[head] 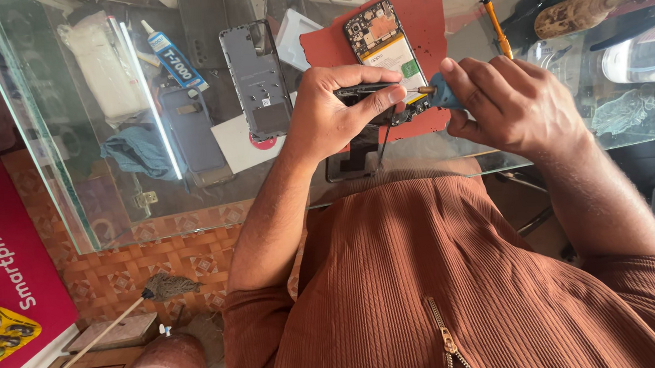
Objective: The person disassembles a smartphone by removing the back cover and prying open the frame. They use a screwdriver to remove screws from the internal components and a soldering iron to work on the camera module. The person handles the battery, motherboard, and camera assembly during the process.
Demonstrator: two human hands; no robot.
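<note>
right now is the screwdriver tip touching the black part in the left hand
Touching. In the head view the blue screwdriver in the right hand meets the end of the black part pinched in the left hand, no gap visible.

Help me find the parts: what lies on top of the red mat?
On the red mat lies an opened phone, circuit board and battery exposed. The left hand and right hand cover the mat's lower part, so anything there is hidden.

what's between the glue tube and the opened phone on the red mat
In the head view, a grey phone back cover lies between the glue tube and the opened phone.
</note>
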